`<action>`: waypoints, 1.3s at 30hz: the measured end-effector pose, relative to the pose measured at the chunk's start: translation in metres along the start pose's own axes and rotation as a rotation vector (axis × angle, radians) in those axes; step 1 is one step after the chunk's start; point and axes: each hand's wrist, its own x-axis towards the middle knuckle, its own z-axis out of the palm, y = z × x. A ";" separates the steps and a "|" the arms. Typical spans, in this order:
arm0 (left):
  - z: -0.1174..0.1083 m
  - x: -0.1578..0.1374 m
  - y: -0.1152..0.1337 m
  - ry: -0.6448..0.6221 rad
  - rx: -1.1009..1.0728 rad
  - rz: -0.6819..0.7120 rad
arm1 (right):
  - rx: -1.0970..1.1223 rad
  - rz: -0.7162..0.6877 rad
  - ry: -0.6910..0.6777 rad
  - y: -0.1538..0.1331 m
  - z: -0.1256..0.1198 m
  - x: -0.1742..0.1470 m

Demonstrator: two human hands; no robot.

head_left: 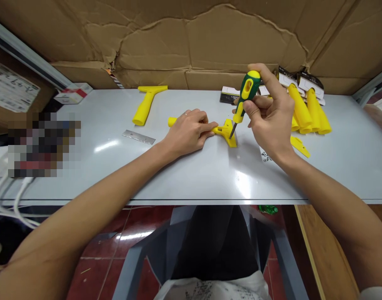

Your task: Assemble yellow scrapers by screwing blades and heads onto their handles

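My left hand (191, 131) is closed over the handle of a yellow plastic scraper (227, 132), pressing it flat against the table. The scraper's wide head points right, and most of its handle is hidden under my fingers. In my right hand (272, 118) is a green and yellow screwdriver (249, 89), held nearly upright with a finger on its top. Its tip meets the scraper head or hovers just over it; a screw there is too small to make out. A flat metal blade (139, 137) lies left of my left hand.
Another yellow scraper body (144, 106) lies at the back left. Several yellow handles (303, 110) with black-and-white cards are at the right, near a small yellow plate (300, 146) and a bag of small screws (266, 156). Cardboard (209, 41) walls the back.
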 end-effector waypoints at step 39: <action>-0.007 0.004 0.004 -0.079 -0.049 0.032 | -0.848 0.169 -0.583 0.021 -0.050 0.032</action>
